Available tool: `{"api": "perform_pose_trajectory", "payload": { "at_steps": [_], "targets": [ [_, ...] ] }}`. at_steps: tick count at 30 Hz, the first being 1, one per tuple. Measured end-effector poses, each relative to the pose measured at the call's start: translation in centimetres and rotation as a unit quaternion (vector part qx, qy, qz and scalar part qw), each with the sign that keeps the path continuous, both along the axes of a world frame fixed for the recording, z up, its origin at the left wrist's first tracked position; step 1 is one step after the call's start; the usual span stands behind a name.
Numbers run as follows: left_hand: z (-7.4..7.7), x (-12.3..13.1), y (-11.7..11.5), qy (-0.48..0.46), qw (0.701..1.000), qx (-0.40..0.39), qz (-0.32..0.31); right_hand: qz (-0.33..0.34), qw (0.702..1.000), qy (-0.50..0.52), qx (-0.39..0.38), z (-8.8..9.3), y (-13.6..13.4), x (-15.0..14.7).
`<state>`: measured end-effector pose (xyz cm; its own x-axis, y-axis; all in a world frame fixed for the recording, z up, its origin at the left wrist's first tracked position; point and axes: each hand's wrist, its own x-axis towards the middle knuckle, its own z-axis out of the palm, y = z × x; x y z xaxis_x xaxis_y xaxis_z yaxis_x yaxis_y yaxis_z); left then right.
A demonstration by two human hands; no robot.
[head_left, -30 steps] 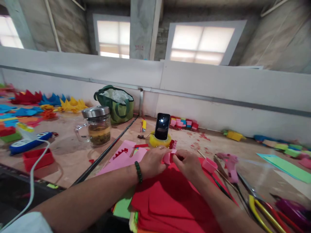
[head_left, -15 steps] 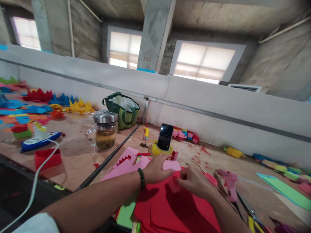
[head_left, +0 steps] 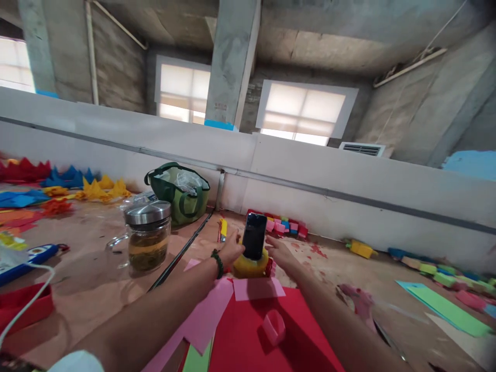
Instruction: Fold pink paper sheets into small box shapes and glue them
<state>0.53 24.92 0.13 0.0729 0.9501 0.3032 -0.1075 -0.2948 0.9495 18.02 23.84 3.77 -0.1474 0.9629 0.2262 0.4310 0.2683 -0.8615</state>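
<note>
A black smartphone point(head_left: 254, 236) leans upright in a yellow tape roll point(head_left: 248, 266). My left hand point(head_left: 231, 249), a green bead bracelet at its wrist, reaches to the phone's left edge with fingers apart. On the opposite side my right hand point(head_left: 278, 252) stretches its fingers towards the phone's right edge. Whether either hand touches the phone I cannot tell. Nearer to me, a small pink paper loop point(head_left: 274, 328) lies on the red sheets point(head_left: 236, 336). A pink strip point(head_left: 259, 289) crosses their far edge, and more pink paper point(head_left: 205, 315) lies to the left.
A glass tea mug point(head_left: 147, 243) and a green bag point(head_left: 186, 199) stand at left. On the right lie a pink glue gun point(head_left: 358, 299), scissors point(head_left: 389, 341) and green paper point(head_left: 445, 307). Small coloured paper pieces point(head_left: 289, 227) line the white partition point(head_left: 310, 165).
Both hands have left the pink paper loop, which now rests on the red sheets, and have moved forward to either side of the phone. The view has shifted slightly.
</note>
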Motion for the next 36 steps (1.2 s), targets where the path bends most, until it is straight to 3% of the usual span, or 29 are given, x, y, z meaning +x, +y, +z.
{"api": "perform_pose_trajectory", "payload": {
  "at_steps": [4,10,19,28,36],
  "targets": [
    [-1.6,0.9,-0.1,-0.004,0.998,0.015,-0.06,0.036,0.998,0.04,0.028,-1.6,0.8,-0.9],
    [-2.2,0.4,0.2,-0.002,0.996,0.009,-0.091,0.04,0.997,0.059,0.029,-2.7,0.7,0.0],
    [-3.2,-0.1,-0.1,0.01,0.999,-0.012,0.029,0.007,0.998,-0.001,0.056,-1.5,2.9,0.3],
    [-4.3,-0.8,0.1,0.088,0.992,0.013,0.084,0.024,0.996,-0.009,0.083,-2.8,4.4,-1.1],
    [-4.7,-1.0,0.5,0.099,0.992,0.028,0.077,-0.001,0.995,-0.025,0.101,-2.8,4.1,-1.1]
  ]
}}
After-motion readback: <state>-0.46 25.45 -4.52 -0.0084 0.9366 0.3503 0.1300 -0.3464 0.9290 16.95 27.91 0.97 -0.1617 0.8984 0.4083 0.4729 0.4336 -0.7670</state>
